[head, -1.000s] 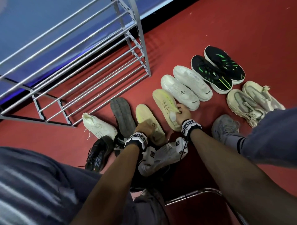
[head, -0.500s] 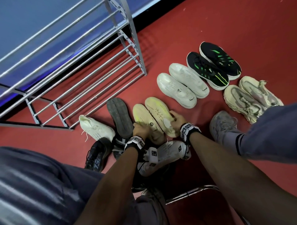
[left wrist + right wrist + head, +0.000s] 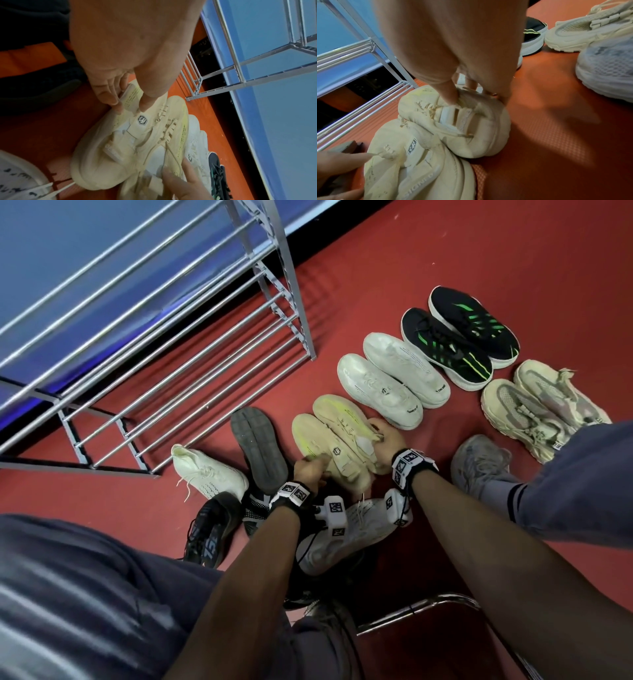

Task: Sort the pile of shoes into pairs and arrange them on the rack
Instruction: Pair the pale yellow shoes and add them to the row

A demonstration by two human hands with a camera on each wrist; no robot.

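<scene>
Head view, nearest first: close to the person's legs the unsorted pile remains, a white lace-up sneaker point(image 3: 349, 532) lying under the wrists, a black sneaker point(image 3: 209, 529) with pale numerals, a black-and-white patterned shoe point(image 3: 255, 508) partly hidden, a grey-soled shoe point(image 3: 260, 446) turned sole-up, and a cream knit sneaker point(image 3: 209, 472) just beside it. A lone grey mesh sneaker point(image 3: 479, 462) sits by the trouser leg, its mate not visible.

Above the pile the left hand point(image 3: 310, 470) pinches the side and tongue of one beige sneaker point(image 3: 318, 440), thumb and fingers closed on it, and the right hand point(image 3: 385, 436) is clamped on the laces and collar of the matching beige sneaker point(image 3: 346, 419). These two touch side by side on the red floor point(image 3: 445, 251), so I judge this pair is just being set into line.

Farther out three pairs already stand together: white sneakers point(image 3: 394, 380), black sneakers with green stripes point(image 3: 459, 337), and cream-and-grey chunky sneakers point(image 3: 534, 405).

Farthest, the metal shoe rack point(image 3: 191, 364) holds nothing on the bars that show. By my reckoning the pairing is a little over half done, several shoes still need mates, and the whole arranging stage has not begun.
</scene>
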